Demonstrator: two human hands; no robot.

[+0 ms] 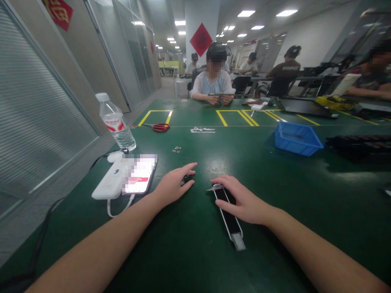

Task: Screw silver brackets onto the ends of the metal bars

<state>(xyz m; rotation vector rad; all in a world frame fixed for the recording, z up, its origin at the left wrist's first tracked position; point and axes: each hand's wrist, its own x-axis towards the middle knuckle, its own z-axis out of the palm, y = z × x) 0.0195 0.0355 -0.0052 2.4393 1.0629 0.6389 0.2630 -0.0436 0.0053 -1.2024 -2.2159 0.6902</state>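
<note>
My left hand (175, 183) rests on the green table with its fingers stretched forward and the thumb apart. Between the fingers and thumb a small dark piece (187, 178) partly shows; I cannot make out its kind. To the right, my right hand (242, 199) lies over a long black piece with white edges (231, 217), thumb across it and fingers bent round its far end. A flat metal tab (239, 242) sticks out of its near end, and a thin pointed part (211, 189) juts out at the far end.
Tiny metal parts (176, 149) and a white bundle of thin pieces (202, 130) lie ahead. Red-handled scissors (161, 127), a water bottle (114, 124), a power bank (111, 181) and a phone (142, 177) are leftward. A blue bin (297, 138) stands right. A person (214, 81) sits opposite.
</note>
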